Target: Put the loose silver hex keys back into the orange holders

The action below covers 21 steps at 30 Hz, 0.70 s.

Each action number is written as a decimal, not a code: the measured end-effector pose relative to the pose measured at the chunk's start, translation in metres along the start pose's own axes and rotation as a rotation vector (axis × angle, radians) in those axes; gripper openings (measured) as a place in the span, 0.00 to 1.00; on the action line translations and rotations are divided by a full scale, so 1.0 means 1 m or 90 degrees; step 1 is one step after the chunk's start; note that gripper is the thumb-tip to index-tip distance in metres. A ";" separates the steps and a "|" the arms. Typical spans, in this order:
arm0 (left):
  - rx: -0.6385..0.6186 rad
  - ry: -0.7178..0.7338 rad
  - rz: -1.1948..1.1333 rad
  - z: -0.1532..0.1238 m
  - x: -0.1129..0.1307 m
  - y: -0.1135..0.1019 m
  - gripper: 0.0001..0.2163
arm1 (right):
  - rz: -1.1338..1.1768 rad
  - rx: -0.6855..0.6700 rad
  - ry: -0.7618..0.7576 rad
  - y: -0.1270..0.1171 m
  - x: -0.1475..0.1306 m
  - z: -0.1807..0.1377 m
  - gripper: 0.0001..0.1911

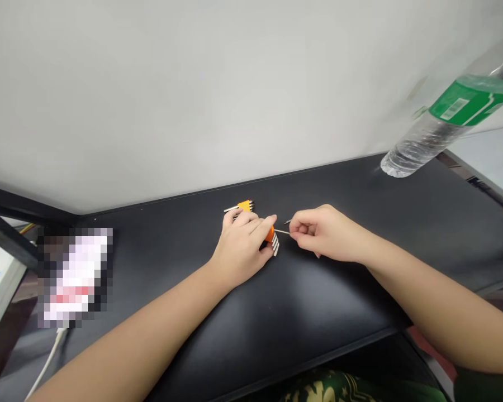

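Note:
My left hand (243,245) is closed over an orange hex key holder (270,234), which lies on the black tabletop. Several silver key ends (275,244) stick out of its right side, near my thumb. Just beyond my left fingers is a yellow hex key holder (243,206) with metal keys through it, partly covered by the hand. To the right, my right hand (318,231) pinches the end of a thin metal hex key (282,231) that reaches to the orange holder. Whether it is still seated there cannot be seen. Another short metal tip (287,222) shows beside my right fingers.
A large clear bottle with a green label (455,103) stands at the back right. At the left lies a blurred-out device (75,273) with a white cable (46,365). A pale wall (235,100) rises behind the black table (251,329), and a dark frame bar (10,234) is at the left.

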<state>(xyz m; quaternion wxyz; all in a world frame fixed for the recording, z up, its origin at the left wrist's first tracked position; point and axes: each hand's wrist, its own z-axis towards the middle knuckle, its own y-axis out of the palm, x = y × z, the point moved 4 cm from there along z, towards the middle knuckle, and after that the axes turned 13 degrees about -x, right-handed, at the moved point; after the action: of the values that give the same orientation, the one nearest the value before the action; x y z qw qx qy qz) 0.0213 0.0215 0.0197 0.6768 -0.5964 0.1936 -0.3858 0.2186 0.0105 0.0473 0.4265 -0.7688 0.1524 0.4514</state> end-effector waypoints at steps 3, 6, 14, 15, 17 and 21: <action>0.000 -0.005 0.008 0.000 0.000 0.001 0.22 | 0.183 -0.005 0.059 0.003 0.006 0.004 0.03; -0.002 -0.003 0.003 0.000 0.001 0.001 0.20 | 0.355 -0.004 0.084 0.011 0.007 0.010 0.09; 0.002 -0.008 -0.054 0.001 0.002 -0.003 0.15 | 0.615 -0.073 -0.025 0.032 0.005 0.021 0.15; 0.001 -0.002 -0.061 0.000 0.002 -0.003 0.15 | 0.606 -0.093 -0.034 0.032 0.005 0.021 0.15; 0.003 0.008 -0.069 0.000 0.003 -0.004 0.14 | 0.572 -0.099 -0.051 0.030 0.006 0.021 0.15; 0.025 0.017 -0.061 -0.001 0.004 -0.005 0.13 | 0.469 -0.032 -0.066 0.030 0.006 0.023 0.17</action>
<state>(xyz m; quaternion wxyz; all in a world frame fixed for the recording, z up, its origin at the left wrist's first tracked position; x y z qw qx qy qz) 0.0220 0.0177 0.0247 0.6665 -0.5863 0.1663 -0.4294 0.1899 0.0122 0.0215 0.2238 -0.6488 0.3861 0.6164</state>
